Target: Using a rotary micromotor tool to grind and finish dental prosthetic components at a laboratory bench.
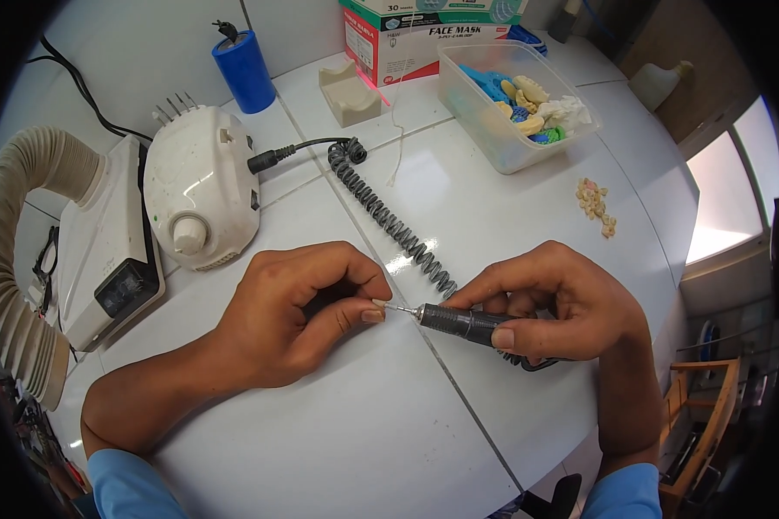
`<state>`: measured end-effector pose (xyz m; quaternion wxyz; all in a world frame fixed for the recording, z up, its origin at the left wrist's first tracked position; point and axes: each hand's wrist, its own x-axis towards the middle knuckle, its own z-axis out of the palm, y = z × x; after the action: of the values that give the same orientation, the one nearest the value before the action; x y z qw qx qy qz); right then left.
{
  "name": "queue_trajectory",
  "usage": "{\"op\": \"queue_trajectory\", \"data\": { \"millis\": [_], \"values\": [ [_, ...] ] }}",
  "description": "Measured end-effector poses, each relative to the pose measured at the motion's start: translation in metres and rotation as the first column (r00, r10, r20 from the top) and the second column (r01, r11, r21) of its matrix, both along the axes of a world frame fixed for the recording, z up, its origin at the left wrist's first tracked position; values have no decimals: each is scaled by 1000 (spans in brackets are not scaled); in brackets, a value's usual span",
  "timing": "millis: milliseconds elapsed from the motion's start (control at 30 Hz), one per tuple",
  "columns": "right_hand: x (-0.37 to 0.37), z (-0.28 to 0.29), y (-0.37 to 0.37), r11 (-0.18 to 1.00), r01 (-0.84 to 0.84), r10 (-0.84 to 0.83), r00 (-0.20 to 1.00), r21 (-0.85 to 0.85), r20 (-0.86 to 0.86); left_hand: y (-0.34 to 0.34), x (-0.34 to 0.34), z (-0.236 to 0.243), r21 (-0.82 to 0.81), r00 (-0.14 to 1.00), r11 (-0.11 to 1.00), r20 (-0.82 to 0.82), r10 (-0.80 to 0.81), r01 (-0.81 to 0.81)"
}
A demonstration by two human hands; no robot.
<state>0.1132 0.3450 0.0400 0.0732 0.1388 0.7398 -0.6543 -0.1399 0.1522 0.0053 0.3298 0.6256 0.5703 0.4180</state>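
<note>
While the right hand [571, 303] is gripping a black handpiece [459, 323] near frame centre, the left hand [299, 303] is pinching a pale piece [379, 304] at its bit [402, 309], mid-frame, a white control unit [201, 182] standing upper left.

Light-blue left sleeve [130, 484], matching light-blue right sleeve [625, 493], bare forearms [160, 389], bare left hand [294, 311], bare right hand [571, 303]

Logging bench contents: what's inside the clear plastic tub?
The clear plastic tub holds blue pieces, cream lumps, a green piece and crumpled white material. Whatever lies under that heap is covered and can't be seen.
</note>
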Motion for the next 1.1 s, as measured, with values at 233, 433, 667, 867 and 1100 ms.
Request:
{"op": "queue_trajectory", "data": {
  "millis": [233,433,667,867,1100],
  "values": [
    [1,-1,1,1000,-7,8,1000,19,-10,0,1,1,1,1000,1000,-15,-2,2],
    [-2,0,-1,1000,4,-4,1000,20,-6,0,0,0,-7,1000,1000,16,6,-6],
    [0,0,-1,1000,1,-1,1000,0,-3,0,1,0,2,1000,1000,-4,2,-2],
    [0,1,-1,1000,1,-1,1000,-21,6,-1,0,0,-7,1000,1000,6,2,-1],
    [0,1,1,1000,-10,10,1000,-7,7,-1,0,0,-7,1000,1000,3,-4,4]
  ]
}}
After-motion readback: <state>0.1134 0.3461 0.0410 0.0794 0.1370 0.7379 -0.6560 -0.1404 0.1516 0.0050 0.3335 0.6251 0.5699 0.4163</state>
